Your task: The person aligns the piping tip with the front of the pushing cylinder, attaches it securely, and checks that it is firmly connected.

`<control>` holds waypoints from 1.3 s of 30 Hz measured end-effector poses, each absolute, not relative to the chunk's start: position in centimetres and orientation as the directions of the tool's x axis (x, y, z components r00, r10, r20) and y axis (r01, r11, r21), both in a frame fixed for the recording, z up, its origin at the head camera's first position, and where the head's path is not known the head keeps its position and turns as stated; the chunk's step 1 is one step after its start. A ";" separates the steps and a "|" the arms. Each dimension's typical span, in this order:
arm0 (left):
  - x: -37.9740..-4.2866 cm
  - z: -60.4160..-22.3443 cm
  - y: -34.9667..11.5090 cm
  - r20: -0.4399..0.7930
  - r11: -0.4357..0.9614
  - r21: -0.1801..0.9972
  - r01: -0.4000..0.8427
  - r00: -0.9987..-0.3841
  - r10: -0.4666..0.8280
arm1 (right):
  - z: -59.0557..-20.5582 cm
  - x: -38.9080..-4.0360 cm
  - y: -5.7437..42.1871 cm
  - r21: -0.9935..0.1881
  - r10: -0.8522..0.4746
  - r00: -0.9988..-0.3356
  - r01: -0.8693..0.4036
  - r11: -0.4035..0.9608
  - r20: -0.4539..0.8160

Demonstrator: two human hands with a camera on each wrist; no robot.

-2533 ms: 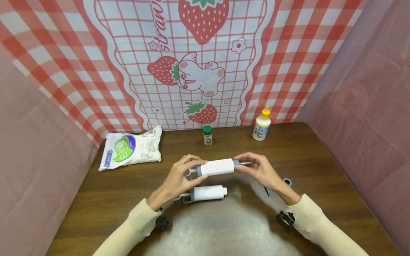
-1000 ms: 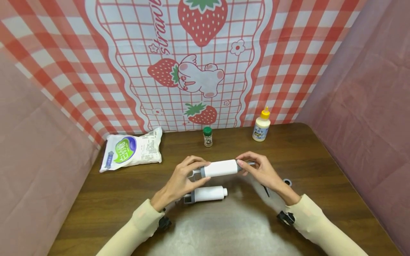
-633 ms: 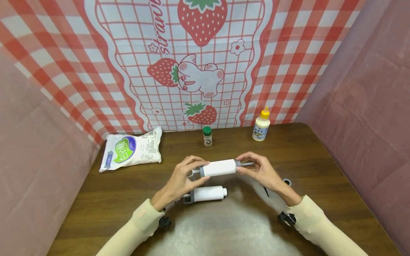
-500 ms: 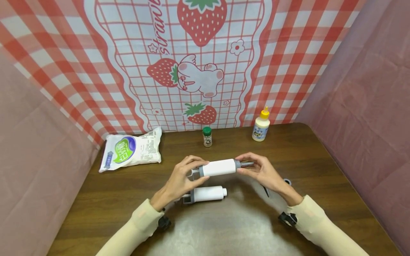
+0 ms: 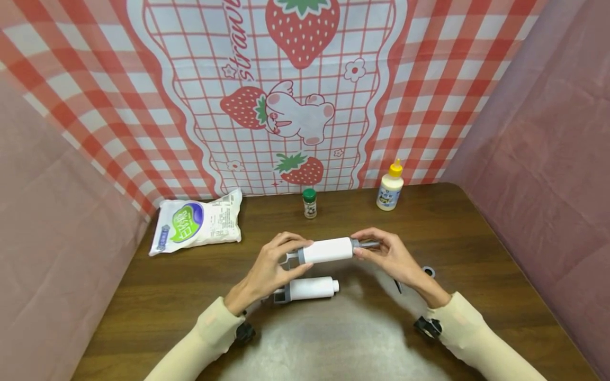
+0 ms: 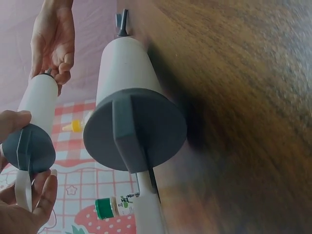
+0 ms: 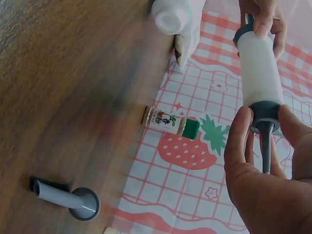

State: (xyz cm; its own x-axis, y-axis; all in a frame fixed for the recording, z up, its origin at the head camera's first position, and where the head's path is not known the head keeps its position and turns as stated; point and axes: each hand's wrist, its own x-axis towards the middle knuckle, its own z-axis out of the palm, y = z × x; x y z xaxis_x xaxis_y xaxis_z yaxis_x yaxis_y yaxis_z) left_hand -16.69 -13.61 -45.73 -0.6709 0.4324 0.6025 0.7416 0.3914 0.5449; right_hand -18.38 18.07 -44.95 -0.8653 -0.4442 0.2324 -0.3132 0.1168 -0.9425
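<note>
A white syringe-like sausage stuffer (image 5: 329, 250) is held level above the table between both hands. My left hand (image 5: 267, 267) grips its grey rear cap end, thumb and fingers on opposite sides, with the plunger handle (image 6: 23, 190) running back by the palm. At the front, my right hand (image 5: 393, 259) pinches the grey collar (image 7: 264, 113), and the thin grey nozzle (image 7: 266, 146) points back into the palm. A second white stuffer (image 5: 312, 288) lies on the table just below, its front end without a nozzle. One loose grey nozzle (image 7: 63, 197) lies near the right wrist.
Along the back of the wooden table (image 5: 476, 254) are a white printed bag (image 5: 202, 219), a small green-capped jar (image 5: 310, 205) and a yellow-capped squeeze bottle (image 5: 389, 191). A strawberry-print checked cloth (image 5: 305, 106) hangs behind; plain pinkish cloths hang at both sides.
My right fingers turned over the collar, covering it a second ago, then drew back to show it again. The stuffer and left hand moved slightly right.
</note>
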 end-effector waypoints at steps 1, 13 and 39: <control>-16.7 -45.7 -13.6 0.600 0.392 0.546 0.740 -0.673 0.432 | -45.0 -18.4 18.1 -0.940 -0.444 -0.863 -0.322 0.116 0.241; -16.6 -45.4 -13.7 0.654 0.418 0.440 0.795 -0.602 0.458 | -45.3 -18.1 17.4 -0.961 -0.383 -0.906 -0.244 0.132 0.178; -16.5 -45.2 -13.9 0.675 0.447 0.424 0.788 -0.604 0.424 | -44.7 -17.6 16.6 -0.950 -0.349 -0.910 -0.283 0.132 0.223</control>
State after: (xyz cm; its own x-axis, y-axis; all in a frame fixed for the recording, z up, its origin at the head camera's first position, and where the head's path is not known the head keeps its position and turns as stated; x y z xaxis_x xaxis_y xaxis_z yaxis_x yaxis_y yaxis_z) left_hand -16.45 -13.91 -45.23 -0.6041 0.4241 0.6747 0.7875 0.4474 0.4239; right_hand -17.64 16.63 -44.73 -0.9104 -0.3486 0.2230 -0.2832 0.1317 -0.9500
